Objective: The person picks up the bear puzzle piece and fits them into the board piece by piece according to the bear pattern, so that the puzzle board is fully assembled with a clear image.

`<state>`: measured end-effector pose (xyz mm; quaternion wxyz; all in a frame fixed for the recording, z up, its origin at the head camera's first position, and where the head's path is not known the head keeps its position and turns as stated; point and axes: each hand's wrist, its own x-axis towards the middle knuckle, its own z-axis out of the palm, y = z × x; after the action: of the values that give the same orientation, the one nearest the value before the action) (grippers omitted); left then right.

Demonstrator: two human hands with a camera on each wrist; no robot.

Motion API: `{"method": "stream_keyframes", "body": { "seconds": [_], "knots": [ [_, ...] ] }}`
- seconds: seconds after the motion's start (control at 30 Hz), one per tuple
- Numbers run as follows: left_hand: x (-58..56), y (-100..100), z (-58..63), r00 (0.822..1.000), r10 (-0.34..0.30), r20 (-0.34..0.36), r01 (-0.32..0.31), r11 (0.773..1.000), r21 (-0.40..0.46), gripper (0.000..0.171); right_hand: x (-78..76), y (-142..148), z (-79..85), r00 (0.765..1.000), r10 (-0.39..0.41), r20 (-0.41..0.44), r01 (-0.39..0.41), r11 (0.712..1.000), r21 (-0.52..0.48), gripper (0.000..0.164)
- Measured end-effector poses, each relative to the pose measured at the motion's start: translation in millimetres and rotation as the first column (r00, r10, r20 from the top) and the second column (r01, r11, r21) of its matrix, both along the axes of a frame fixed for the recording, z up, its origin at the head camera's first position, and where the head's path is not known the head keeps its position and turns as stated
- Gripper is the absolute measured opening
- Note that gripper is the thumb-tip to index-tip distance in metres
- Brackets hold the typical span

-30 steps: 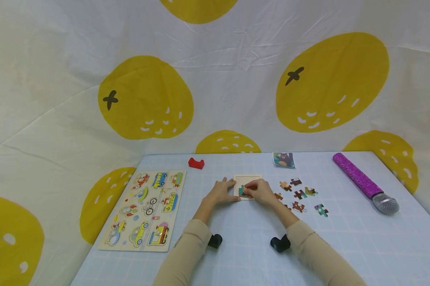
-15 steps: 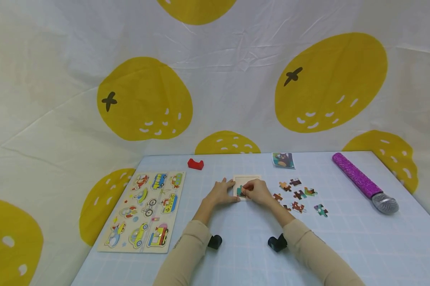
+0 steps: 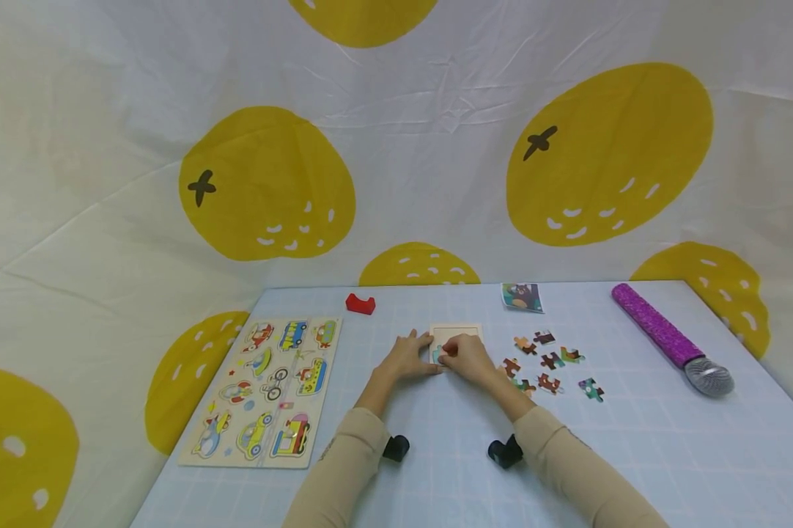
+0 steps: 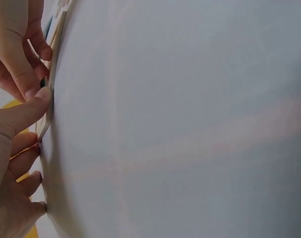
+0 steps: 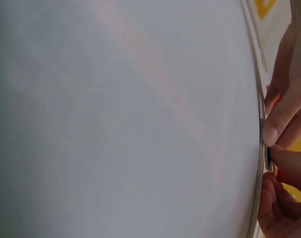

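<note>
A small wooden puzzle tray (image 3: 455, 334) lies flat in the middle of the table. My left hand (image 3: 406, 356) rests along its left side, fingers spread and thumb at the near-left corner. In the left wrist view that thumb (image 4: 29, 111) presses on the tray's edge. With thumb and fingertips my right hand (image 3: 470, 358) pinches a dark puzzle piece (image 4: 42, 83) low over the tray's near-left corner. A teal patch of puzzle (image 3: 437, 353) shows beside those fingertips; the rest is hidden by the hand.
Several loose puzzle pieces (image 3: 550, 383) lie right of the tray. A picture card (image 3: 522, 297) and a red block (image 3: 360, 303) are at the back. A wooden vehicle board (image 3: 264, 392) lies left, a purple glitter microphone (image 3: 657, 323) right. Patterned cloth (image 3: 436, 183) hangs behind the table.
My right hand has shifted left and slightly nearer across the tray, now covering more of the teal patch. Loose pieces by the right wrist show more. The left hand stays at the tray's side.
</note>
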<state>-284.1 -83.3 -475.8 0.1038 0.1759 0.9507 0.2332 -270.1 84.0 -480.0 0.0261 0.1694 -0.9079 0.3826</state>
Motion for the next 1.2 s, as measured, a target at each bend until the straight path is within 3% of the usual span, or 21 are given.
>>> {"method": "stream_keyframes", "body": {
  "seconds": [0.4, 0.5, 0.63, 0.7, 0.93, 1.2],
  "knots": [
    [0.2, 0.0, -0.7, 0.999, 0.025, 0.019, -0.026, 1.000, 0.010, 0.069, 2.2, -3.4, -0.6, 1.000, 0.028, 0.011, -0.029, 0.984, 0.174, 0.018],
    [-0.6, -1.0, 0.3, 0.999, 0.023, 0.037, -0.024, 0.999, 0.032, 0.068, 2.3, -3.4, -0.3, 1.000, 0.002, 0.023, -0.005, 0.991, 0.130, 0.018],
    [-0.2, -2.2, 1.3, 0.998, 0.014, 0.067, -0.017, 0.999, 0.040, 0.063, 1.3, 0.4, -4.2, 0.997, -0.046, 0.060, 0.048, 0.998, -0.031, 0.015],
    [0.4, -2.2, 2.3, 0.997, 0.007, 0.073, -0.010, 0.999, 0.038, 0.061, 1.0, 2.0, -7.2, 0.997, -0.057, 0.056, 0.061, 0.996, -0.067, 0.014],
    [0.6, -1.3, 3.1, 0.999, -0.017, 0.040, 0.016, 1.000, 0.020, 0.056, 0.3, 3.9, -8.9, 0.999, 0.032, 0.003, -0.032, 0.999, 0.001, 0.012],
    [0.0, -1.4, -2.0, 1.000, -0.003, 0.007, 0.003, 1.000, 0.029, 0.052, -3.3, 5.0, -7.5, 0.999, 0.032, 0.002, -0.032, 0.999, 0.023, 0.009]
  ]
}}
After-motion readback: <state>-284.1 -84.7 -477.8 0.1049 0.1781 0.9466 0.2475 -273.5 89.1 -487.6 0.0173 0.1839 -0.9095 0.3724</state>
